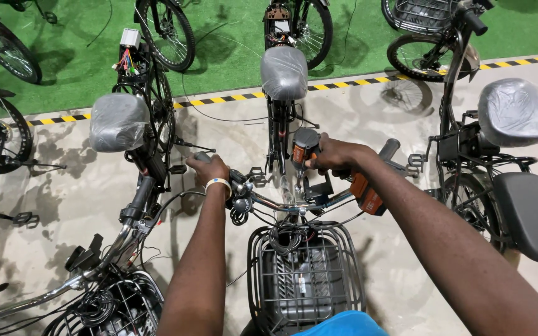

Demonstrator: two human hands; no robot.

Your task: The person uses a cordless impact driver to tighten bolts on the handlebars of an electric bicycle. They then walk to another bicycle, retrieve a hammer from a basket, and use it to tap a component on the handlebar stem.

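I look down on an electric bicycle with a black front basket (306, 274) and a chrome handlebar (287, 204). My left hand (208, 168) is closed around the handlebar's left grip. My right hand (334, 155) grips an orange and grey cordless power driver (307, 149), held tip down over the middle of the handlebar near the stem. The driver's battery pack (366, 194) shows under my right forearm. The bicycle's saddle (284, 71), wrapped in clear plastic, lies farther ahead.
Another bicycle with a plastic-wrapped saddle (118, 121) and a wire basket (110, 308) stands close on the left. One with a wrapped saddle (517, 112) and a grey rear seat (533, 214) stands on the right. A yellow-black floor stripe (238, 97) borders green matting with more bicycles.
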